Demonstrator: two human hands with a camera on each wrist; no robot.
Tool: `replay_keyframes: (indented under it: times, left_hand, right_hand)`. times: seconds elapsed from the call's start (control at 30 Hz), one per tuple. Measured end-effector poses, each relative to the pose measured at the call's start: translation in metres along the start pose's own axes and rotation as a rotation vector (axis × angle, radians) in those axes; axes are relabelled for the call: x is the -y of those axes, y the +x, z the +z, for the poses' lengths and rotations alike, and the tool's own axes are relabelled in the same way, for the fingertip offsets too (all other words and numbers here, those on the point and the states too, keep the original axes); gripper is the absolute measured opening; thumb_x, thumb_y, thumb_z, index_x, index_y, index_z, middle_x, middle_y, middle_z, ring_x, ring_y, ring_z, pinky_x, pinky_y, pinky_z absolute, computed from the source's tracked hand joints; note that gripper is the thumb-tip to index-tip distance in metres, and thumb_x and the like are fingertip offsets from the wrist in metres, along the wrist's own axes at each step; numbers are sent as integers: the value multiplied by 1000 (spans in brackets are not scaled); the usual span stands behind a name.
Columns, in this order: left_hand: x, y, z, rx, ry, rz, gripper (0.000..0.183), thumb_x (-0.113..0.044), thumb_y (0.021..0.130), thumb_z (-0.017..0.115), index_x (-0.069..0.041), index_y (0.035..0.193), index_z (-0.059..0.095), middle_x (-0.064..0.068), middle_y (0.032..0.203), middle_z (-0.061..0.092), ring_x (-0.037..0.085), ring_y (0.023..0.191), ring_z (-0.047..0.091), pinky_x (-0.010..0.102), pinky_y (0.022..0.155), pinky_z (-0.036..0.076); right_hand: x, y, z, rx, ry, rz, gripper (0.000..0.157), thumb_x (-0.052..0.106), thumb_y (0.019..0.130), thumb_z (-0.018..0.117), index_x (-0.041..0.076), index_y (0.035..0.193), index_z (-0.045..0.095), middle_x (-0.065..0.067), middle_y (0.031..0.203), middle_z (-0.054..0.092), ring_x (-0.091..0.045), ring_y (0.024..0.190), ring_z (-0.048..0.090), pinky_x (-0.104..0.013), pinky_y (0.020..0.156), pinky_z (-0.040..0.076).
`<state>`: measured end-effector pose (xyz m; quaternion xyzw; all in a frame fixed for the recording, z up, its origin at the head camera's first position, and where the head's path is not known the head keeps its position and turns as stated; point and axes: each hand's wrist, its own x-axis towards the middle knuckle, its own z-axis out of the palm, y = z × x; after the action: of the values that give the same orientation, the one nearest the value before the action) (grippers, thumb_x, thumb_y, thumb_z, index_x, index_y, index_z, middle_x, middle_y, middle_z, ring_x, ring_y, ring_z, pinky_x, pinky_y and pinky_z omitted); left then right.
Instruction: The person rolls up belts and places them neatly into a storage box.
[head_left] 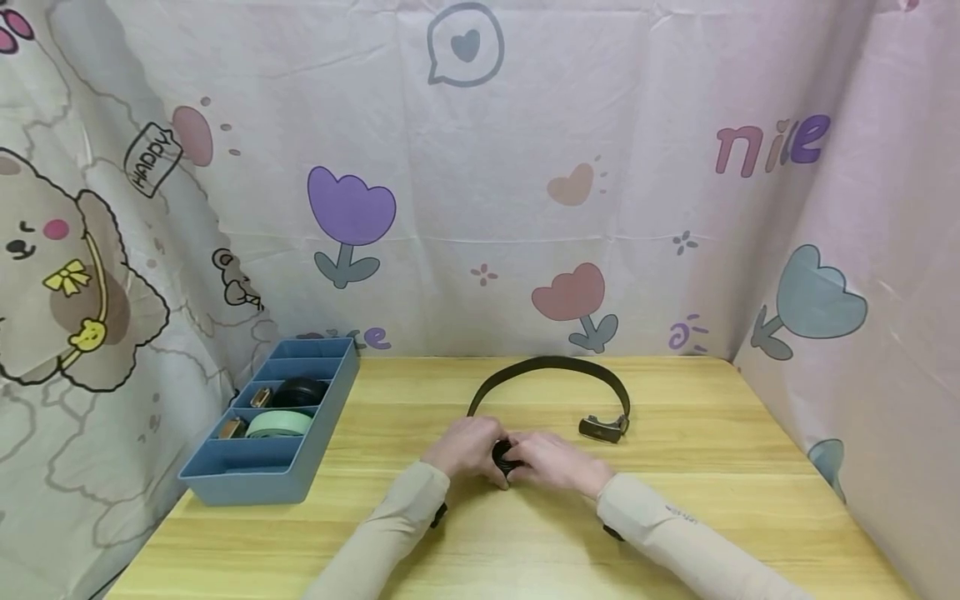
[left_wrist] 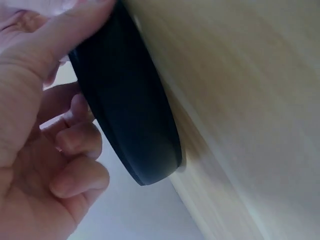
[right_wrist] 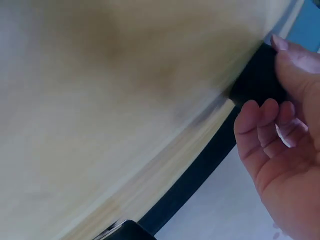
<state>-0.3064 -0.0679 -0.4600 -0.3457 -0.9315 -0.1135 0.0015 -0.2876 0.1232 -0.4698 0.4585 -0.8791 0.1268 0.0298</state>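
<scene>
A black belt point(head_left: 555, 363) stands on edge on the table in a wide arc, its buckle point(head_left: 602, 430) at the right end. The other end is wound into a small coil point(head_left: 504, 457) between both hands. From the left, my left hand point(head_left: 467, 448) holds the coil, its thumb lying along the strap point(left_wrist: 127, 105) in the left wrist view. My right hand point(head_left: 558, 462) grips the coil from the right, with thumb and curled fingers around it in the right wrist view. Parts of the coil are hidden by the fingers.
To the left stands a blue divided tray point(head_left: 318, 450). In its compartments lie a rolled black belt point(head_left: 300, 392) and a rolled pale green belt point(head_left: 279, 423), with gold buckles beside them. A printed curtain point(head_left: 465, 167) hangs behind the wooden table point(head_left: 697, 500).
</scene>
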Motion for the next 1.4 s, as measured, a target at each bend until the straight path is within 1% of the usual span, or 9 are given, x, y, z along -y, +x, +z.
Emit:
replay_keyframes:
  times: [0.17, 0.27, 0.4, 0.53, 0.67, 0.8, 0.93, 1.13, 1.4]
  left_hand:
    - [-1, -4, -1, 42, 4, 29, 45, -37, 60, 92, -26, 97, 70, -12, 86, 57, 3, 77, 51, 25, 74, 47]
    - [0, -5, -3, 63, 21, 57, 48, -32, 63, 92, -25, 105, 70, -11, 88, 57, 4, 81, 52, 25, 78, 48]
    - [0, -4, -4, 46, 54, 82, 43, -32, 61, 93, -25, 98, 72, -12, 85, 61, 5, 83, 53, 25, 79, 47]
    - [-2, -1, -3, 16, 63, 80, 37, -36, 57, 93, -26, 84, 70, -16, 77, 63, 4, 77, 53, 23, 72, 44]
    - [-4, 1, 0, -12, 55, 69, 34, -42, 58, 92, -28, 76, 66, -16, 71, 61, 4, 69, 51, 22, 63, 42]
    - [-4, 0, 2, -15, 37, 61, 37, -48, 58, 90, -29, 83, 69, -17, 77, 62, 6, 78, 53, 24, 70, 46]
    - [-2, -1, 0, 33, -28, 52, 43, -43, 62, 90, -27, 97, 71, -17, 86, 64, 6, 86, 52, 25, 79, 46]
    - [1, -1, -3, 81, -89, 56, 44, -36, 64, 91, -24, 101, 71, -16, 87, 65, 3, 80, 53, 20, 76, 45]
    - [-2, 2, 1, -14, 11, 45, 35, -46, 59, 90, -28, 83, 71, -17, 73, 60, 2, 66, 49, 20, 62, 40]
  right_hand:
    - [-4, -2, -4, 36, 10, 8, 14, 25, 92, 68, 20, 104, 73, 8, 101, 64, -1, 87, 57, -21, 81, 51]
    - [-7, -3, -7, 57, -3, 7, 19, 24, 90, 69, 20, 109, 73, 5, 108, 66, -2, 88, 58, -23, 82, 51]
    - [-7, -4, -6, 59, -35, -6, 18, 24, 90, 69, 21, 107, 72, 4, 114, 66, -2, 92, 59, -23, 84, 52]
    - [-3, -5, -1, 11, -48, -11, 12, 30, 90, 69, 21, 98, 70, 8, 101, 62, 0, 83, 56, -18, 74, 49]
    - [1, -4, 1, -29, -40, 22, 14, 35, 89, 69, 21, 92, 70, 10, 91, 58, 0, 75, 50, -16, 66, 44]
    - [0, -4, 0, -12, -34, 36, 11, 32, 89, 70, 22, 93, 73, 9, 95, 60, 0, 78, 53, -18, 71, 48]
    - [-5, -4, -4, 33, -25, 20, 11, 28, 88, 72, 24, 98, 74, 9, 99, 61, 0, 83, 55, -20, 76, 50]
    - [-10, -4, -8, 79, -32, -22, 18, 27, 87, 74, 22, 104, 75, 11, 98, 59, 1, 82, 53, -17, 76, 49]
    - [-1, -4, -5, 10, -88, -16, 14, 32, 87, 72, 22, 97, 70, 9, 98, 61, -1, 80, 55, -19, 74, 49]
